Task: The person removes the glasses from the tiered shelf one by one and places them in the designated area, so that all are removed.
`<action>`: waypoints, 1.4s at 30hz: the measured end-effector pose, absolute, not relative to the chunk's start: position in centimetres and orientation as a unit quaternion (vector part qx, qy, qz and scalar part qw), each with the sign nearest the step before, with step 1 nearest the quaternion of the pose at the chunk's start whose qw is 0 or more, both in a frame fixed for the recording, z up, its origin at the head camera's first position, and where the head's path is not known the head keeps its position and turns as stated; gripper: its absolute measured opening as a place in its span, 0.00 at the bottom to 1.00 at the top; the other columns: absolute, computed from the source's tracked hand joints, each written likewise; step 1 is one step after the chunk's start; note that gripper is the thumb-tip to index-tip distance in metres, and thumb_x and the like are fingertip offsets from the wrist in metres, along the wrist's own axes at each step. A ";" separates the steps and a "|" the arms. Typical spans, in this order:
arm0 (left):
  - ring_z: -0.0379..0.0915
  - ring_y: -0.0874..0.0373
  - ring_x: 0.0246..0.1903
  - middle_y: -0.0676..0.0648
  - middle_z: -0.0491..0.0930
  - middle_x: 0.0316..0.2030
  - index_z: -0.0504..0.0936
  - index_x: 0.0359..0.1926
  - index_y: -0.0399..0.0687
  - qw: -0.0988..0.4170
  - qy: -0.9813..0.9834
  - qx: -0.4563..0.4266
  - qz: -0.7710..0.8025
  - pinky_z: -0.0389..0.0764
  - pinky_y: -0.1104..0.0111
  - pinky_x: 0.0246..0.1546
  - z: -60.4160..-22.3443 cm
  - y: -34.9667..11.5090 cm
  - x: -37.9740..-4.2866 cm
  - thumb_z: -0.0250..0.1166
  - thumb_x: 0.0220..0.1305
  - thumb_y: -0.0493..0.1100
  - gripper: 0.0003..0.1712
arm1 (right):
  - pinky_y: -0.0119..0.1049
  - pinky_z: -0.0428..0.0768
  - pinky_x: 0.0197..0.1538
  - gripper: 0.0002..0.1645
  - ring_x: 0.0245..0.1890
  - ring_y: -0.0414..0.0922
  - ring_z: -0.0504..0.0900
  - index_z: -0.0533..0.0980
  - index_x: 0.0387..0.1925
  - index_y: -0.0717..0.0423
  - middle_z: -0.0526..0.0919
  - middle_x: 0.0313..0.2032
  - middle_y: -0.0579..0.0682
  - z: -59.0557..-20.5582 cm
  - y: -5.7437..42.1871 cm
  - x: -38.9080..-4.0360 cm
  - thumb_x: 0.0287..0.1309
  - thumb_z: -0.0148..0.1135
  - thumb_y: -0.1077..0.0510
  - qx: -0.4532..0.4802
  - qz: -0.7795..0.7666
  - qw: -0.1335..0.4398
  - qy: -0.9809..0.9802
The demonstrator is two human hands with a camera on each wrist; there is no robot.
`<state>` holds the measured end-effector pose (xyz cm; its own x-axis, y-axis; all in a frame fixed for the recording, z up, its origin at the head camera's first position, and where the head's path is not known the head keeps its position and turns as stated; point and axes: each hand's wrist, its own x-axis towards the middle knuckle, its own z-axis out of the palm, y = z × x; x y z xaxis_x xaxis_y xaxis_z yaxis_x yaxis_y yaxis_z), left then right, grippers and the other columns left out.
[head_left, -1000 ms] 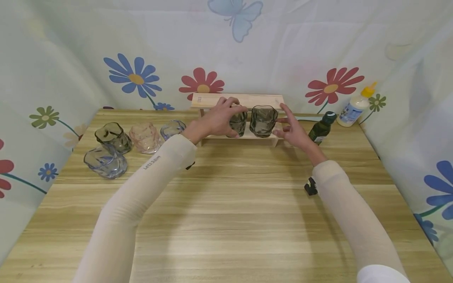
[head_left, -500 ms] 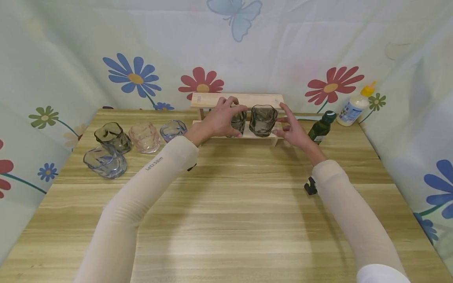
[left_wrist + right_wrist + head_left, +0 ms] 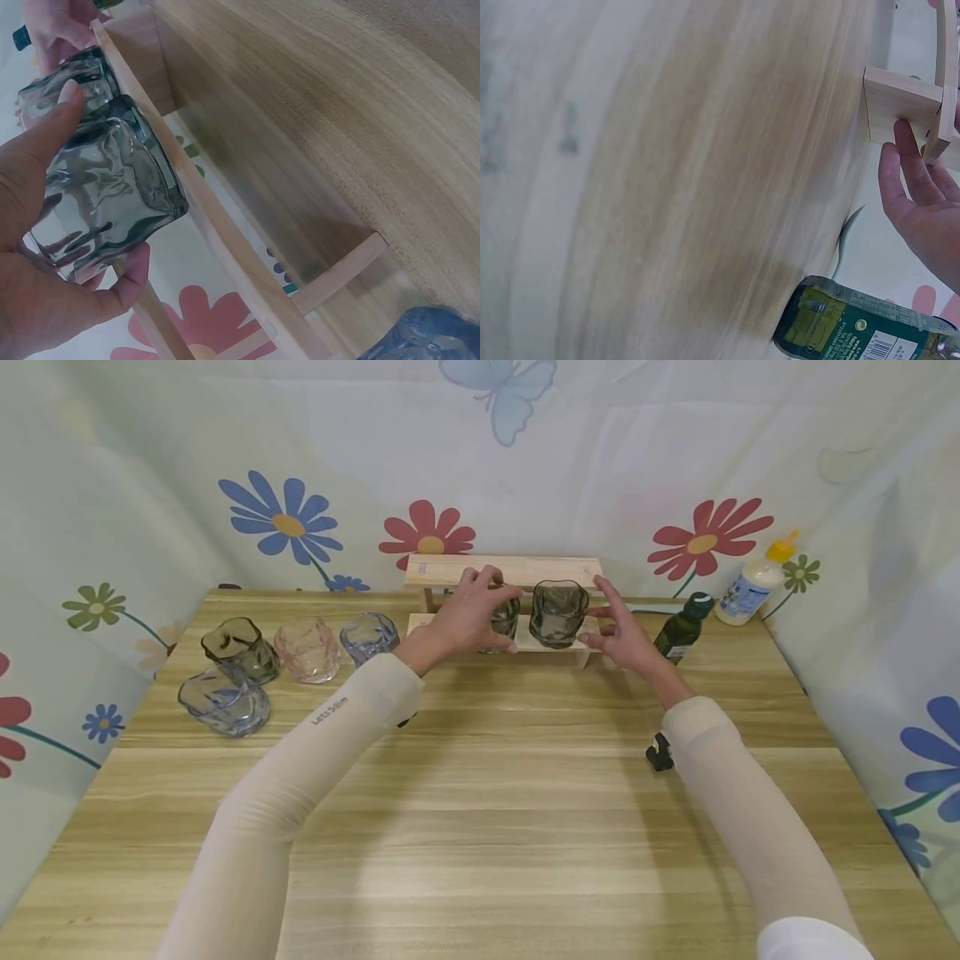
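Note:
In the head view, a two-tier wooden rack (image 3: pixel 502 569) stands at the table's back edge. On its lower shelf are two wavy grey glasses, both upright. My left hand (image 3: pixel 471 610) grips the left grey glass (image 3: pixel 504 620) between thumb and fingers, partly covering it; the left wrist view shows this glass (image 3: pixel 112 187) close up. The right grey glass (image 3: pixel 558 614) stands beside it. My right hand (image 3: pixel 621 631) is at the rack's right end, its fingers extended; in the right wrist view the fingertips (image 3: pixel 904 131) touch the rack's end piece (image 3: pixel 900 105).
On the left of the table stand a pink glass (image 3: pixel 307 652), a blue glass (image 3: pixel 369 637), and an olive-grey glass (image 3: pixel 242 652). A clear bluish glass (image 3: pixel 225 703) lies tilted in front. A dark green bottle (image 3: pixel 684 628) and a yellow-capped bottle (image 3: pixel 752 585) stand right of the rack.
My left forearm has shifted slightly right, uncovering more of the blue glass and the lower shelf's left end. The gap between the two grey glasses looks slightly wider. My right hand has stayed put.

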<state>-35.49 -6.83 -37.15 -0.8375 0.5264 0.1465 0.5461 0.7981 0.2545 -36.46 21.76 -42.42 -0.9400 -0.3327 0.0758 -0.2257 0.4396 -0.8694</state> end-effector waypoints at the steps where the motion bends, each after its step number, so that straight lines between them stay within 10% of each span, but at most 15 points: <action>1: 0.56 0.43 0.58 0.42 0.63 0.63 0.72 0.69 0.56 0.036 -0.948 -0.282 -0.143 0.75 0.52 0.50 -37.2 -6.8 -35.5 0.78 0.50 0.61 0.46 | 0.32 0.68 0.28 0.56 0.16 0.39 0.59 0.40 0.80 0.34 0.65 0.69 0.66 -42.4 21.8 -36.5 0.65 0.61 0.66 -0.165 -0.504 0.054 0.846; 19: 0.69 0.46 0.47 0.41 0.65 0.60 0.73 0.68 0.57 0.004 -0.950 -0.267 -0.165 0.77 0.51 0.45 -36.5 -6.7 -35.0 0.73 0.58 0.60 0.39 | 0.33 0.73 0.35 0.56 0.32 0.44 0.78 0.40 0.80 0.32 0.64 0.71 0.63 -42.3 21.8 -36.5 0.66 0.62 0.64 -0.159 -0.494 0.056 0.853; 42: 0.72 0.45 0.53 0.40 0.67 0.62 0.76 0.65 0.53 -0.022 -0.943 -0.292 -0.160 0.74 0.50 0.55 -35.9 -7.1 -33.8 0.75 0.56 0.58 0.38 | 0.34 0.71 0.31 0.56 0.21 0.43 0.68 0.39 0.80 0.32 0.64 0.70 0.66 -42.3 21.8 -36.4 0.66 0.63 0.63 -0.162 -0.503 0.062 0.847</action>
<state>-33.82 -7.12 -35.89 -0.8290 0.5568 0.0521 0.5429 0.7790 0.3137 -36.41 21.83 -42.34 -0.9401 -0.3362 0.0570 -0.2107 0.4411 -0.8724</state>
